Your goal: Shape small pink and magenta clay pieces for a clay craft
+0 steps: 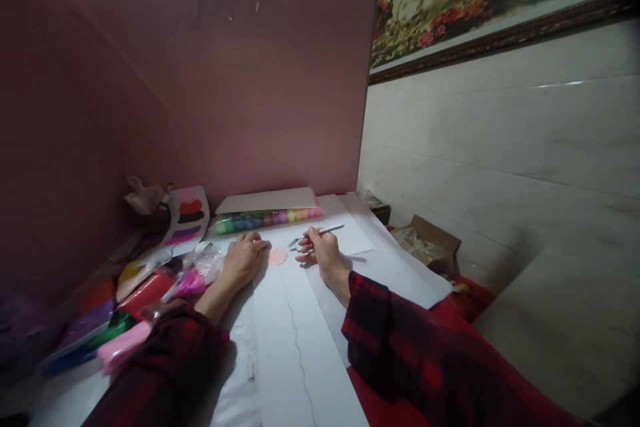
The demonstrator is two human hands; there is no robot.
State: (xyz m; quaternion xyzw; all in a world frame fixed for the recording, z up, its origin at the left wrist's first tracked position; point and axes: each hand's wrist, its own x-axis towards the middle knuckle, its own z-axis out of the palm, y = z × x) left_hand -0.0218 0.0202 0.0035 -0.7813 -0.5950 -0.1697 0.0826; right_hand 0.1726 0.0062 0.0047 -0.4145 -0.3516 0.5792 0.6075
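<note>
My left hand [245, 259] lies palm down at the left edge of a long white paper strip [280, 360], its fingers stretched out on it. Just right of its fingertips is a small, roughly round pink patch [278, 255] on the strip. A wavy dark line runs from that patch down the paper. In my right hand [323, 255] is a slim, white, pen-like tool [332, 229], slanting over the top of the strip. Its dark tip end shows to the left of my fingers, apart from the pink patch; its exact kind is unclear.
Colourful packets [150, 293] crowd the left side, beside a sheet with painted colour bands [190, 210]. A bag of coloured balls [270, 218] lies behind my hands under a white board [267, 200]. An open cardboard box [440, 240] stands right. A pink partition [240, 93] closes off the back.
</note>
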